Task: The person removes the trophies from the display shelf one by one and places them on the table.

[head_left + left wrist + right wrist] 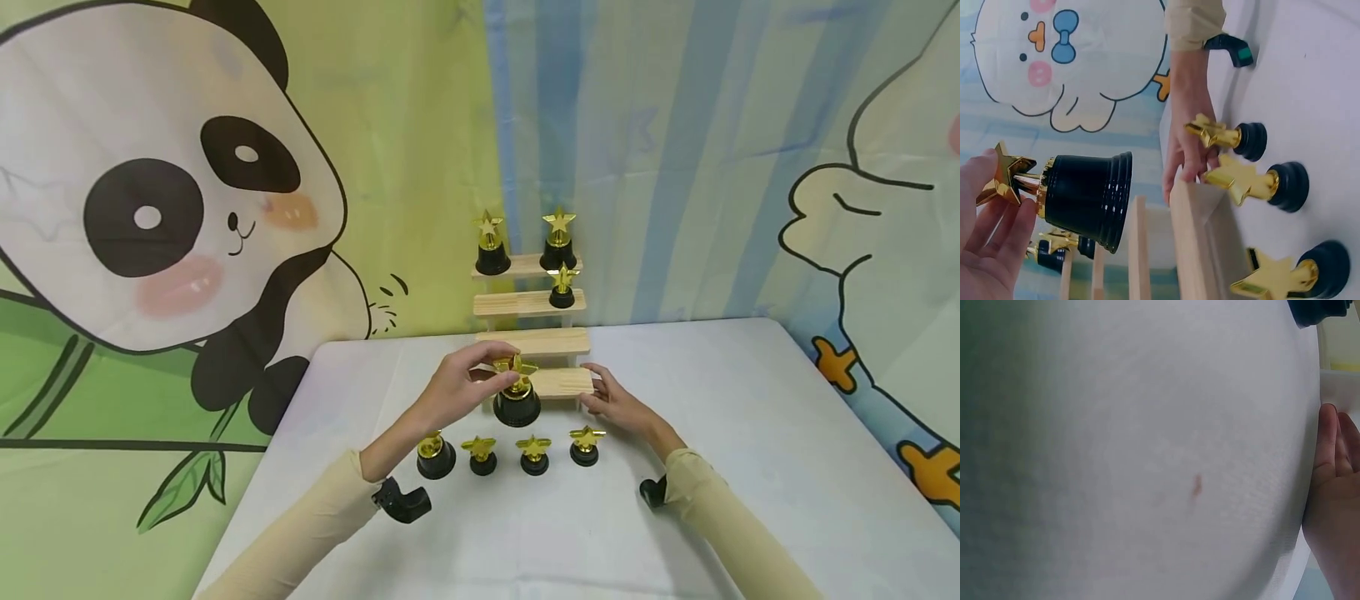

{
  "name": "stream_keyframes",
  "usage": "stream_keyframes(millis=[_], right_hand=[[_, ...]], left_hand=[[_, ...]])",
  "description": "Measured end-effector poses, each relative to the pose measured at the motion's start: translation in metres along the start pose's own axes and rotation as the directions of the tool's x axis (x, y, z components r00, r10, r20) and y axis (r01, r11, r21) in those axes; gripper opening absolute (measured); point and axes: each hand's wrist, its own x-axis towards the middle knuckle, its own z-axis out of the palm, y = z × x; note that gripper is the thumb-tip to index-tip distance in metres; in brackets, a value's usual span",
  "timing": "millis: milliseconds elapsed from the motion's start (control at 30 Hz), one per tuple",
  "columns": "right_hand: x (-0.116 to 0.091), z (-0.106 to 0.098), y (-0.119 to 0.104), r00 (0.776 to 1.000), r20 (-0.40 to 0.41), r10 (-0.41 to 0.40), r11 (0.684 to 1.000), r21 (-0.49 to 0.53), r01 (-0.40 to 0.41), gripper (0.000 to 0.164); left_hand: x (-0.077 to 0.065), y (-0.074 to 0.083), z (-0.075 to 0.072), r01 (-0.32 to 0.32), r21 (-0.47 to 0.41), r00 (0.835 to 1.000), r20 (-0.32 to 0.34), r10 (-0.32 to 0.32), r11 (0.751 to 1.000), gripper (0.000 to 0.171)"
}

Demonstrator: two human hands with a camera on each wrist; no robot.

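My left hand [457, 387] pinches a gold star trophy [517, 404] with a black cup-shaped base by its star. The trophy is in front of the lowest step of a wooden stepped display stand [562, 382], its base apart from the step in the left wrist view. My right hand [621, 406] grips the right end of that step between thumb and fingers. In the left wrist view, the right hand [1191, 144] shows beyond the step's end [1182, 194]. The right wrist view shows the right hand's fingers [1327, 434] at its edge, but not the step.
Two large trophies [492, 246] stand on the top step and a smaller trophy [562, 292] on the step below. In front of the stand, a large trophy [435, 457] and three small trophies [534, 458] form a row on the white table [480, 550]. Printed cloth [420, 167] hangs behind.
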Motion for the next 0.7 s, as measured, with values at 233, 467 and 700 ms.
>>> stream_keyframes(millis=[233, 467, 700], right_hand=[[0.001, -0.003, -0.003, 1.0, 0.003, 0.005, 1.0, -0.012, -0.005, 0.068], [0.004, -0.006, -0.004, 1.0, -0.001, 0.014, 1.0, -0.011, -0.014, 0.068], [0.002, -0.001, -0.005, 1.0, -0.002, 0.009, 1.0, -0.007, -0.009, 0.067]], left_hand=[[-0.033, 0.001, 0.014, 0.028, -0.044, 1.0, 0.011, -0.027, 0.999, 0.032], [-0.046, -0.002, 0.034, -0.02, -0.064, 0.995, 0.099, 0.027, 0.998, 0.029], [-0.037, -0.007, 0.071, -0.059, -0.12, 0.982, 0.173, 0.079, 0.991, 0.029]])
